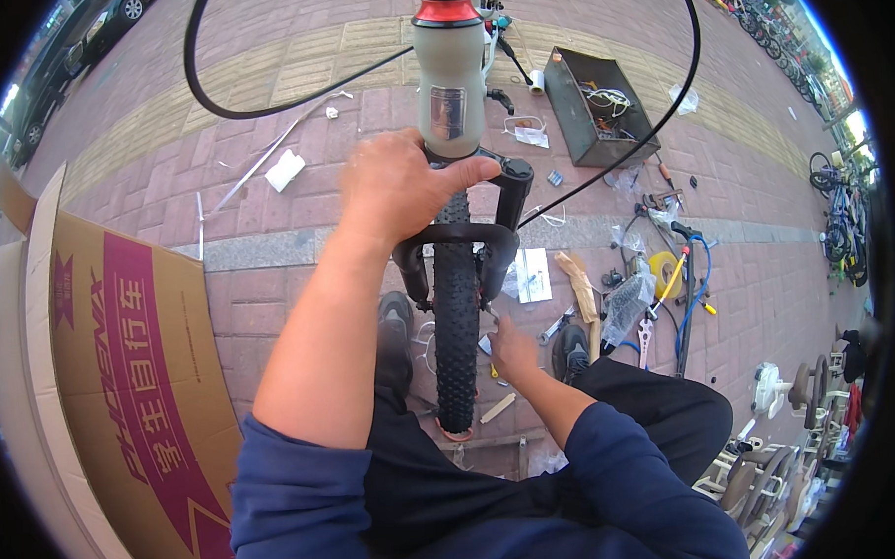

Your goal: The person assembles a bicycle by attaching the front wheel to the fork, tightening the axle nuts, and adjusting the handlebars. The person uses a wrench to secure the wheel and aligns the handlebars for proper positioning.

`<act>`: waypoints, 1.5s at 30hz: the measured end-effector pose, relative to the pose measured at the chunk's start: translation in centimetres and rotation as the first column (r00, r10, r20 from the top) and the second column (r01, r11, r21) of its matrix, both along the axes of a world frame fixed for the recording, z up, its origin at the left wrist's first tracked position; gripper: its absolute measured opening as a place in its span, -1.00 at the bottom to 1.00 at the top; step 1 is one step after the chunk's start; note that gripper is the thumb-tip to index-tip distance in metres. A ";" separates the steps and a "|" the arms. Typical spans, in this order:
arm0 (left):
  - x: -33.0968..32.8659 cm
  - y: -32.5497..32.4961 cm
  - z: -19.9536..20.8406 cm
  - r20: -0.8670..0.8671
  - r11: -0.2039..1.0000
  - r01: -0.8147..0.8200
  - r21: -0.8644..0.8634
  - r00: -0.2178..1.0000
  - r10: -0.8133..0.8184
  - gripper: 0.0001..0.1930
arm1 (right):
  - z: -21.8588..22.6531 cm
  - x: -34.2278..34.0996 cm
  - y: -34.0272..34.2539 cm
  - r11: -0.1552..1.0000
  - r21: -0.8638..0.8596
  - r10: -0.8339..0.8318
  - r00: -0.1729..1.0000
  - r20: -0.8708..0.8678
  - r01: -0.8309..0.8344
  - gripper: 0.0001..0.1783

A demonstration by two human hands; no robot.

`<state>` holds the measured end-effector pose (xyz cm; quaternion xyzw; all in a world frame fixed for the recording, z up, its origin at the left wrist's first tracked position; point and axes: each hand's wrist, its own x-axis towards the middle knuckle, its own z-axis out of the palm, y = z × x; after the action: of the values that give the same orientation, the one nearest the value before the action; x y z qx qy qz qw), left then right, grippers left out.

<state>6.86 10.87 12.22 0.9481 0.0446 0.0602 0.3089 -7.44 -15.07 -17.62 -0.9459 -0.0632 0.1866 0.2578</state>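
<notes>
A knobbly black wheel [456, 328] was stood upright between the person's shoes, held in a dark fork [461, 234], with a grey head tube [451, 92] set above it. The fork's top, just beyond the wheel, was clasped by the left hand [395, 183]; its grip was closed over the fork, with the thumb stretched to the right below the head tube. The right hand [516, 351] was placed just right of the wheel, near its hub; its grip was curled narrow, apparently on a slim metal piece [492, 315], though this spot was small and partly hidden by the fingers.

To the right of the wheel, a white sheet [533, 275] was laid on the paving [298, 221], and a spanner [556, 325] was seen near the right shoe [570, 352]. Farther right of the wheel, a yellow roll [666, 274] and a blue hose [705, 280] were scattered among clear plastic bags. A dark metal toolbox [604, 111], loosely filled with parts, was set beyond the wheel and to its right. Well left of the wheel, a large brown carton [126, 389] was stood, and a crumpled white scrap [285, 171] was left on the paving beyond it.
</notes>
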 end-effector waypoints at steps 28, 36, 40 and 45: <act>-1.5 -4.8 2.7 -0.236 0.989 0.007 -0.151 0.971 -0.042 -0.33 | 25.0 -2.8 -3.3 0.816 0.578 -0.232 0.899 0.370 -0.027 -0.62; -1.4 -3.9 0.4 -0.198 0.726 0.037 -0.686 0.952 -0.235 -0.70 | 21.4 -6.7 -4.1 0.974 0.152 0.102 0.929 0.355 -0.165 -0.67; -1.7 -4.5 -1.8 -0.094 0.662 0.060 -0.747 0.976 -0.195 -0.71 | 21.2 -4.5 -6.4 0.999 0.001 0.037 0.883 0.469 -0.043 -0.70; -1.4 -5.8 -2.4 -0.059 0.602 0.079 -0.795 0.977 -0.206 -0.70 | 21.1 -3.5 -7.6 0.994 -0.018 0.110 0.926 0.362 -0.111 -0.73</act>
<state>5.44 5.05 9.79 0.7179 0.0129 -0.0594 0.6934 -10.93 -22.67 3.49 -0.9587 -0.1629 0.0233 0.2320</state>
